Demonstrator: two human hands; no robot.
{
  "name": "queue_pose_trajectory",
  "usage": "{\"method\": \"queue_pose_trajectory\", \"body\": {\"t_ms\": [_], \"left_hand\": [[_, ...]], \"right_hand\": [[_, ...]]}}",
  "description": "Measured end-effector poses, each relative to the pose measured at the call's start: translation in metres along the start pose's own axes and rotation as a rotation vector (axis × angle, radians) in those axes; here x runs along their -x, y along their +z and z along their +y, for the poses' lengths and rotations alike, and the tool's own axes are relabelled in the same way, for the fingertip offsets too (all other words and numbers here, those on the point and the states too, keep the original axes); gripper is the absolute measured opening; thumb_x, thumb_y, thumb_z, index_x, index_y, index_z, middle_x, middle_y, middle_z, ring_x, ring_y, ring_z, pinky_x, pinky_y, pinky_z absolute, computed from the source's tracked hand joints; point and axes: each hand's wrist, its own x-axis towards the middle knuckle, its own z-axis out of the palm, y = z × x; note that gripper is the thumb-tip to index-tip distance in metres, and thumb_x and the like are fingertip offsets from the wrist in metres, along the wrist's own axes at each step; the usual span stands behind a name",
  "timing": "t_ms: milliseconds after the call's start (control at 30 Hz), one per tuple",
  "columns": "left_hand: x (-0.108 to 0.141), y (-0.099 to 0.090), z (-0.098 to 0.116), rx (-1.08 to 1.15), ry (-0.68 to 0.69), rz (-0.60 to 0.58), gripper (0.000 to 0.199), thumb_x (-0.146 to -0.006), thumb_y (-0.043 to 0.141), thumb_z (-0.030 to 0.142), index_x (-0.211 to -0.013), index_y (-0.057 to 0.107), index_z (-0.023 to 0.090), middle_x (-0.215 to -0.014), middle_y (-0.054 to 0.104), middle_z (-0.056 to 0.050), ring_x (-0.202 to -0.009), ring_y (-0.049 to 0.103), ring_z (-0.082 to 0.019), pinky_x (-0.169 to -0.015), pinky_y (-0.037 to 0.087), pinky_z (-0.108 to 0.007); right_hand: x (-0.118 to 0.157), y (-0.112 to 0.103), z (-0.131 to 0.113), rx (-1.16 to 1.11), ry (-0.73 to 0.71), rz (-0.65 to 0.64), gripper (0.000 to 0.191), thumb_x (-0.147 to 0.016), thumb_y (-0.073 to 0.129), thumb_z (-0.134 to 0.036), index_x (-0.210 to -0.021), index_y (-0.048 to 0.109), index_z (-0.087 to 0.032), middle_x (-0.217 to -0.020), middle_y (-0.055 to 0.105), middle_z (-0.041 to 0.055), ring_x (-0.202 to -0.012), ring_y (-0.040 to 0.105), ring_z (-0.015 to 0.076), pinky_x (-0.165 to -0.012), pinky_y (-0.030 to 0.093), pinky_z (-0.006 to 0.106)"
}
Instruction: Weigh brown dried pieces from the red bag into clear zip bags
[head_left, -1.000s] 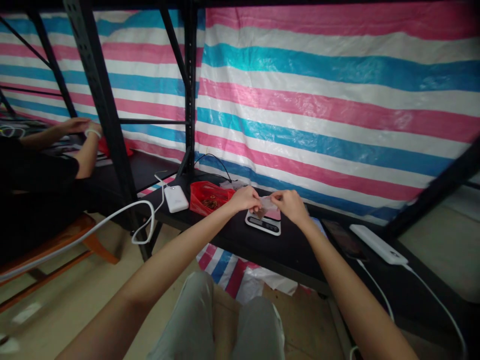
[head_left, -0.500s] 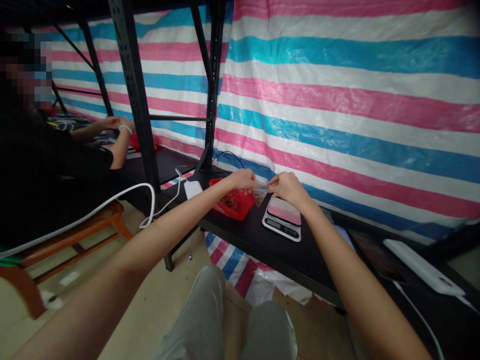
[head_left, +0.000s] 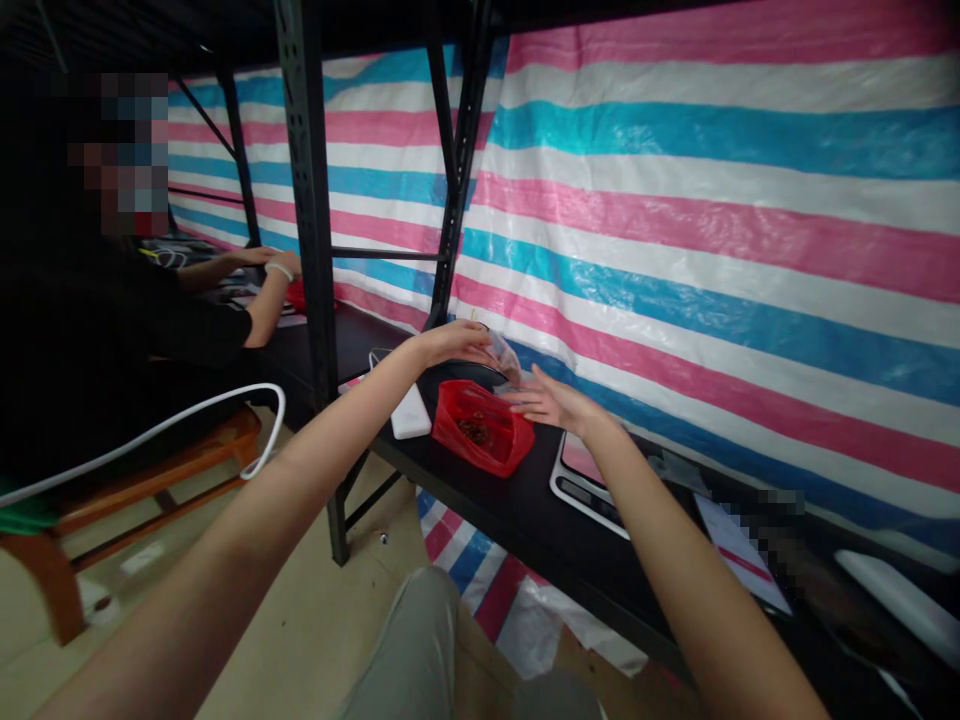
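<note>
Behind the red plastic bag (head_left: 517,440), my left hand (head_left: 461,343) is closed on a clear plastic bag (head_left: 505,355), raised above the black shelf. My right hand (head_left: 551,400) has its fingers spread beside the clear bag's lower end, over the right edge of the red bag; nothing is seen gripped in it. Small brown pieces (head_left: 472,430) lie inside the open red bag. A white scale (head_left: 589,500) with a pinkish top is partly hidden by my right forearm.
A white power bank (head_left: 410,412) lies left of the red bag. On the right are a sheet (head_left: 739,550) and a white device (head_left: 896,600). A black post (head_left: 309,200) stands at the left, with a person (head_left: 150,290) beyond it, near a wooden chair (head_left: 161,475).
My left hand has lifted the clear bag up and away from the scale. My right hand has opened its fingers and moved over the red bag's side. The view has turned left.
</note>
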Motion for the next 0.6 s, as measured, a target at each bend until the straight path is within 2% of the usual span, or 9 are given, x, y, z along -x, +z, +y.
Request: {"method": "queue_pose_trajectory", "body": {"t_ms": [67, 167, 267, 433, 600], "left_hand": [[0.0, -0.01, -0.015, 0.036, -0.032, -0.051, 0.006, -0.076, 0.058, 0.013, -0.071, 0.055, 0.009, -0.07, 0.063, -0.003, -0.073, 0.064, -0.012, -0.085, 0.047, -0.031], [0.001, -0.018, -0.033, 0.101, -0.025, -0.079, 0.007, -0.075, 0.06, 0.014, -0.073, 0.056, 0.01, -0.071, 0.063, -0.001, -0.076, 0.064, -0.011, -0.086, 0.047, -0.03], [0.001, -0.02, -0.042, 0.118, -0.039, -0.094, 0.007, -0.076, 0.06, 0.015, -0.074, 0.056, 0.01, -0.076, 0.063, -0.002, -0.078, 0.063, -0.01, -0.086, 0.046, -0.028], [-0.002, -0.023, -0.054, 0.102, -0.075, -0.06, 0.009, -0.072, 0.064, 0.014, -0.071, 0.055, 0.011, -0.071, 0.062, 0.0, -0.072, 0.062, -0.009, -0.081, 0.047, -0.026], [-0.01, -0.033, -0.074, -0.102, -0.165, -0.151, 0.01, -0.065, 0.067, 0.014, -0.072, 0.061, 0.01, -0.069, 0.065, -0.002, -0.065, 0.062, -0.01, -0.068, 0.047, -0.021]], "right_hand": [[-0.014, 0.006, 0.012, -0.054, -0.001, -0.026, 0.038, -0.089, 0.039, -0.048, -0.101, 0.058, -0.018, -0.107, 0.067, 0.0098, -0.082, 0.066, 0.0133, -0.063, 0.051, 0.02], [-0.03, 0.012, 0.022, -0.087, 0.024, 0.091, 0.023, -0.087, 0.048, -0.037, -0.09, 0.059, -0.018, -0.093, 0.07, 0.0078, -0.064, 0.063, 0.009, -0.053, 0.048, 0.016], [-0.041, 0.013, 0.025, -0.145, 0.061, 0.127, 0.014, -0.084, 0.054, -0.03, -0.08, 0.059, -0.017, -0.075, 0.07, 0.0046, -0.051, 0.058, 0.0065, -0.048, 0.044, 0.015], [-0.048, 0.007, 0.025, -0.157, 0.042, 0.183, 0.009, -0.083, 0.055, -0.023, -0.079, 0.059, -0.016, -0.072, 0.069, 0.0035, -0.051, 0.059, 0.0065, -0.045, 0.042, 0.014], [-0.053, -0.003, 0.027, 0.036, -0.103, 0.314, 0.014, -0.077, 0.062, -0.024, -0.088, 0.057, -0.018, -0.071, 0.069, 0.0022, -0.051, 0.06, 0.0088, -0.047, 0.045, 0.017]]}}
